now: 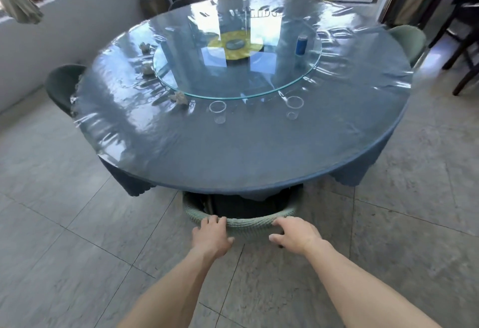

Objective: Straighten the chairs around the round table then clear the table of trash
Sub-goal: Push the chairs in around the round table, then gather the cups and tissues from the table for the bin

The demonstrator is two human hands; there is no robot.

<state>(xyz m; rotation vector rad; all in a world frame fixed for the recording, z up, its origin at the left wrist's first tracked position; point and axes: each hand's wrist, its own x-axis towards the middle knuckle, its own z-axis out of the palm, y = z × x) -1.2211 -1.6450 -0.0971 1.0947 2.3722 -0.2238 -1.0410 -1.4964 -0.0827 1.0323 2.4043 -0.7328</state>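
A large round table [233, 161] with a blue cloth under clear plastic fills the middle. The near green woven chair [248, 225] is tucked under its front edge. My left hand [212, 237] and my right hand [295, 234] both grip the top of the chair's backrest. On the table lie three crumpled tissues [178, 98] [147, 68] [144, 47], two clear plastic cups [218, 111] [294, 107], and a blue can [301, 44] standing on the glass turntable [237, 68].
A dark green chair [62, 84] sits at the table's left, a pale green one [410, 40] at the right and another [182, 2] at the far side. A bin [154, 3] stands by the back wall. Dark wooden furniture [464, 29] stands at right. Tiled floor surrounds the table.
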